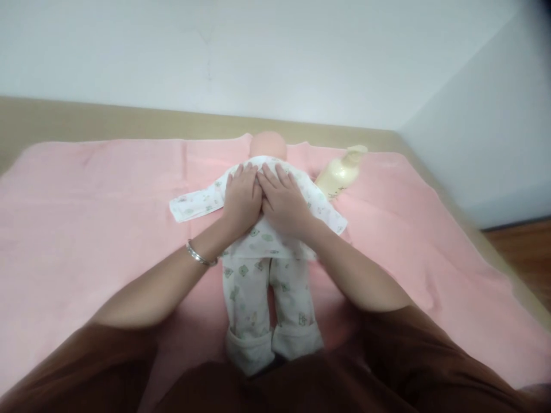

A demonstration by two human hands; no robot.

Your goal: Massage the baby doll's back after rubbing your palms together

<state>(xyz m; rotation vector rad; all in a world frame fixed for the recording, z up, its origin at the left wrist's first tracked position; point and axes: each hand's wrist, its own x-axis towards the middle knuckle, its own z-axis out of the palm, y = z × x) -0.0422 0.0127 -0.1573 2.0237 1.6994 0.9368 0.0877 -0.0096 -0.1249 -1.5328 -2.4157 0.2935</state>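
A baby doll (267,143) lies stretched out on a pink blanket (142,189), its smooth bald head pointing away from me. It wears a white printed shirt (262,245) and matching trousers (247,292) with turned-up cuffs. Flat on the upper part of the shirt rests my left hand (243,194), fingers extended. Beside it, my right hand (283,196) lies flat too, with its fingers slightly spread. The two hands touch along their inner edges at the thumbs. Both shirt sleeves reach out sideways and look flat at their ends.
A pale yellow pump bottle (340,173) lies tilted on the blanket, right of the doll's shoulder. A tan surface edge (129,119) runs behind the blanket, against a white wall (275,63). Wooden flooring (523,249) shows at the far right.
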